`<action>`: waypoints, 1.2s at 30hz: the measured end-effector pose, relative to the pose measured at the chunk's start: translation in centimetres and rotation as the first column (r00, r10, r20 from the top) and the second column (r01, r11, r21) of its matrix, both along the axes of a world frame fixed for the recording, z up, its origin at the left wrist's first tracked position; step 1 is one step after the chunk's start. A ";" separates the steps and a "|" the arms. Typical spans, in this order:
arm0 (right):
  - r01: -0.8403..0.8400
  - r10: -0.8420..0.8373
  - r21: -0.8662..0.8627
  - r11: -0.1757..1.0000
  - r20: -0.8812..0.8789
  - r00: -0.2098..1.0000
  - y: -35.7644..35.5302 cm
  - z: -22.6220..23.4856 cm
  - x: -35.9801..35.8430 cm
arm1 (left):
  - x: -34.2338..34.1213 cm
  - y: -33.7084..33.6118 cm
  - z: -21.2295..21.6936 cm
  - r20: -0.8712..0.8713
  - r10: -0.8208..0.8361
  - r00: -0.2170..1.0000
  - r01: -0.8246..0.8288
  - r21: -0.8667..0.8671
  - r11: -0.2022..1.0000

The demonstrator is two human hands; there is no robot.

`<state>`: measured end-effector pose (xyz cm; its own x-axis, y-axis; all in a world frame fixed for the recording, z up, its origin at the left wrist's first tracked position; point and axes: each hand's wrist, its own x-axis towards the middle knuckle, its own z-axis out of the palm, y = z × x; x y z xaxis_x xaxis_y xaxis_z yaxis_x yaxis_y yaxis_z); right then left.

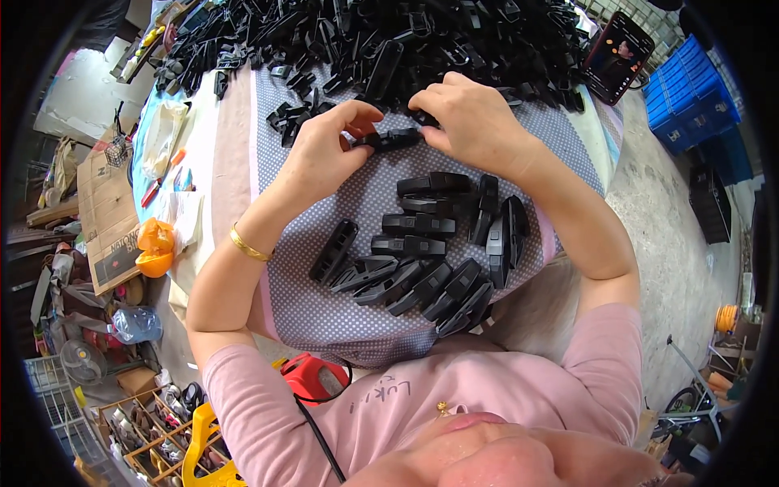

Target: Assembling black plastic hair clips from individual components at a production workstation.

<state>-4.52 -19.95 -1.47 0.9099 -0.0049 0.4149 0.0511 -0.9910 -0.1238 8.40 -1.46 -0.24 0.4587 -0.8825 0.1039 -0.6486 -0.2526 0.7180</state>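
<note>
In front of me, my left hand (320, 154) pinches one end of a long black plastic part (396, 140) between thumb and fingers. My right hand (471, 118) grips a smaller black plastic piece (423, 119), close to the far end of that part; whether the two are joined I cannot tell. Nearer to my body, several black plastic assemblies (414, 225) lie in loose rows on the dotted grey cloth (300, 308). Beyond my hands rises a large heap of loose black plastic parts (365, 49).
A phone (618, 57) with a lit screen stands at the heap's right. Orange peel (156, 247), a plastic bag (165, 134) and pens lie along the table's left side. Blue crates (694, 97) stand on the floor at right; a red stool-like object (315, 381) is below the cloth.
</note>
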 end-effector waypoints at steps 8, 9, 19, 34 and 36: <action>-0.145 0.127 0.174 0.974 0.110 0.986 -0.5 0.6 0.3 | 0.0 0.0 -0.5 -0.084 -0.047 0.995 0.040 -0.077 0.996; -0.148 0.130 0.173 0.974 0.109 0.985 -0.4 0.5 0.3 | -0.1 0.0 -0.7 -0.085 -0.044 0.995 0.037 -0.078 0.996; -0.111 0.206 0.491 0.864 -0.144 0.968 0.2 1.1 0.3 | -0.6 0.3 -0.1 0.136 0.044 0.990 -0.047 0.020 0.999; -0.177 0.178 0.064 0.982 0.003 0.984 -0.9 1.4 -0.5 | 0.0 0.1 -0.4 0.088 0.027 0.996 -0.027 -0.009 1.000; -0.180 0.189 0.185 0.966 -0.035 0.981 -0.7 1.5 -0.1 | 0.0 -0.2 -0.2 0.116 0.015 0.993 -0.015 -0.004 1.000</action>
<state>-4.59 -20.69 -0.02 0.9223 0.0947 0.3746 0.2197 -0.9261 -0.3068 8.36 -1.65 -0.47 0.4564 -0.8753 0.1599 -0.7235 -0.2605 0.6393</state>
